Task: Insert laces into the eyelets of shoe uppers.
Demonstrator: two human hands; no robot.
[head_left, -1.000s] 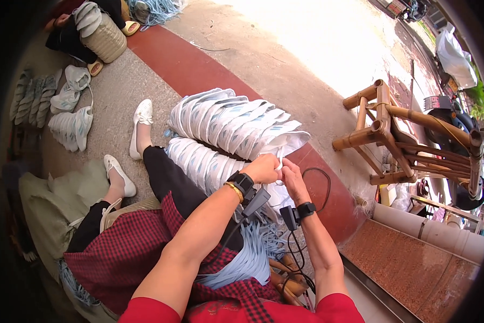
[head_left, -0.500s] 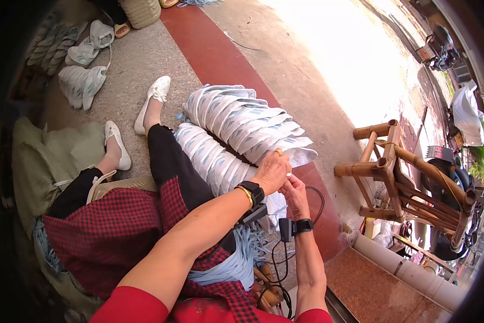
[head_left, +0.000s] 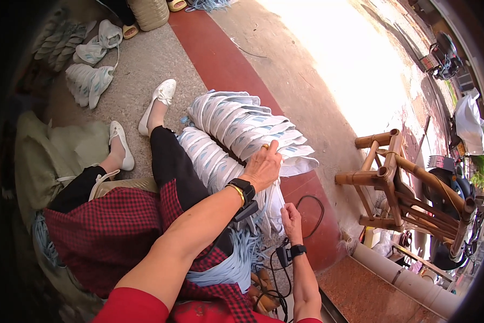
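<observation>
Two long rows of nested white pieces with light-blue patches, which look like shoe uppers [head_left: 242, 119], lie side by side before me. My left hand [head_left: 263, 166] is closed over the near right end of the rows, its index finger stretched towards the longer row. A thin white cord [head_left: 279, 194] runs from under it to my right hand [head_left: 292, 219]. That hand is lower and to the right, its fingers pinched round the cord. Under my left hand the cord's path is hidden. A heap of light-blue strips [head_left: 234, 264] lies below my left forearm.
A bamboo chair [head_left: 379, 173] lies at the right beside a pale pipe [head_left: 392, 272]. Black cable [head_left: 320, 207] loops near my right hand. More bundled uppers [head_left: 89, 83] and a green sack [head_left: 69, 148] are at the left. Another person's sandalled foot [head_left: 130, 31] shows at the top.
My hands, close together before, have moved apart. The right hand has gone down towards me, and the white cord now stretches between them. The left hand has shifted slightly left and down.
</observation>
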